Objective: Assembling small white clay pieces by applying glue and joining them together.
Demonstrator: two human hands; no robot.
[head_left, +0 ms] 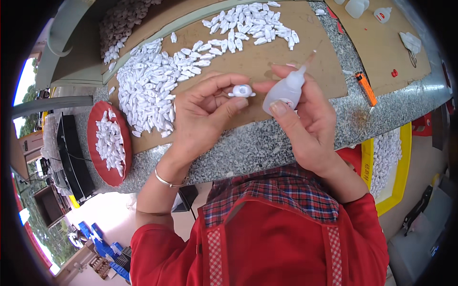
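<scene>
L hand (202,112) pinching white part (242,90); R hand (305,119) w/ glue bottle (285,90)

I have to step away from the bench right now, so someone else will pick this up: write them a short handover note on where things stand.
Left hand: pinches one small white plastic piece at its fingertips.
Right hand: grips a small translucent squeeze bottle, nozzle pointing up and away, not on the piece.
A big heap of white plastic pieces lies on the brown cardboard sheet; more fill the red round tray at left.
Done: cannot tell which pieces are treated.
Left: the held piece, likely the heap.
</scene>
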